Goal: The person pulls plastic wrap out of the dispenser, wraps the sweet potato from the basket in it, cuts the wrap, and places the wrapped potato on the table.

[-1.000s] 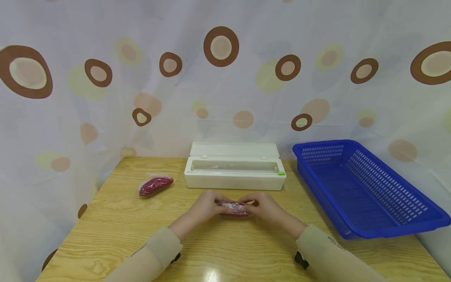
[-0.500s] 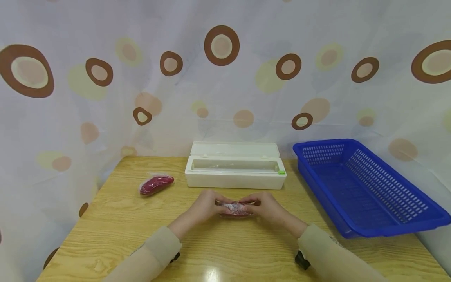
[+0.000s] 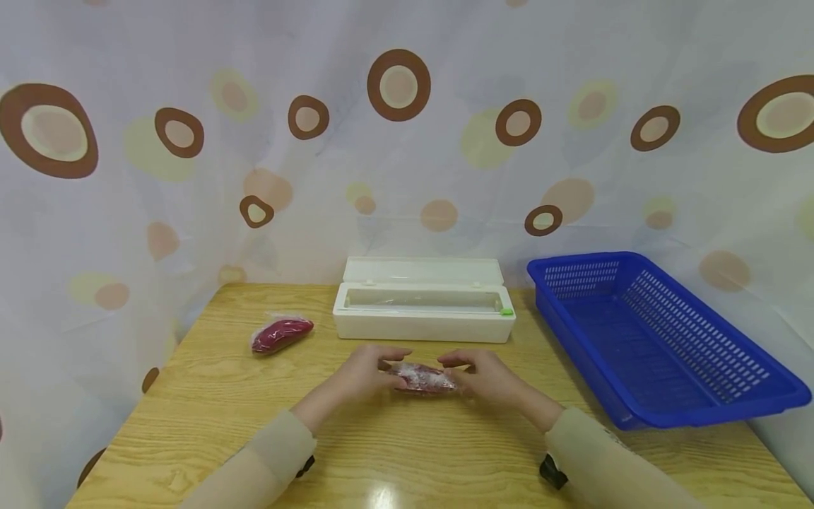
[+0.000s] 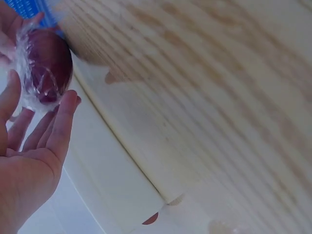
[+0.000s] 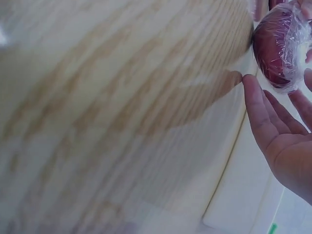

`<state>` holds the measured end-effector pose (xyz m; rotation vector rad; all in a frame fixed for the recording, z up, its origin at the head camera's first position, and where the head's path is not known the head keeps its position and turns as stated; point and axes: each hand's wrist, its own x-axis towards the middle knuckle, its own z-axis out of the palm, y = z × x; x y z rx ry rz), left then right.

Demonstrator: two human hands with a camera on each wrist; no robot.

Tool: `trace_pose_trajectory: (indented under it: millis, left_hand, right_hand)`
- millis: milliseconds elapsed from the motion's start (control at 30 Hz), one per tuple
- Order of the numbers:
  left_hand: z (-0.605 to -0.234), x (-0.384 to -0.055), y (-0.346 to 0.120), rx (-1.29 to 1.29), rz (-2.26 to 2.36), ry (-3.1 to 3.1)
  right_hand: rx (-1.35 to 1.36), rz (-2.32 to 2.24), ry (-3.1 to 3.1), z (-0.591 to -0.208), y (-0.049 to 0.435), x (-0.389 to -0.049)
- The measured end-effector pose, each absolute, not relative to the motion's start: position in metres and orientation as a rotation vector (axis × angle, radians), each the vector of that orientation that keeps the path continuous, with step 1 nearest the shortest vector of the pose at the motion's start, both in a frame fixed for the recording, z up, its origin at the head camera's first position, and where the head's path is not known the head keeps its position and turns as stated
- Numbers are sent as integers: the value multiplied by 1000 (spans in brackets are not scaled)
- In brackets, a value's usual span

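Observation:
A purple-red sweet potato wrapped in crinkled cling film lies on the wooden table in front of me. At its left end is my left hand, fingers parted and thumb close to the film. My right hand is spread the same way at the opposite end. In the left wrist view, fairly straight fingers reach right up to the wrapped sweet potato. The right wrist view has extended fingers just short of it. Bunched film covers the sweet potato's upper side.
Behind the hands stands a white cling film dispenser, its lid raised and a green slider at its right end. Another wrapped sweet potato lies at the left. A blue perforated basket occupies the right side.
Both hands have loosened from the ends of the wrapped sweet potato and moved slightly outward, their fingers spreading. More of its film-covered top shows now.

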<state>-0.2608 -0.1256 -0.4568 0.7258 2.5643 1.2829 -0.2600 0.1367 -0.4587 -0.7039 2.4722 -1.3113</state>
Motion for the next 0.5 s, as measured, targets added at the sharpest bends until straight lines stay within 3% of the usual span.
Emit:
trace_pose_trajectory:
  millis: [500]
  left_hand:
    - [-457,-264,-127,611,1305,2644]
  right_hand:
    - [-583,-1247,2607,-466,134,-262]
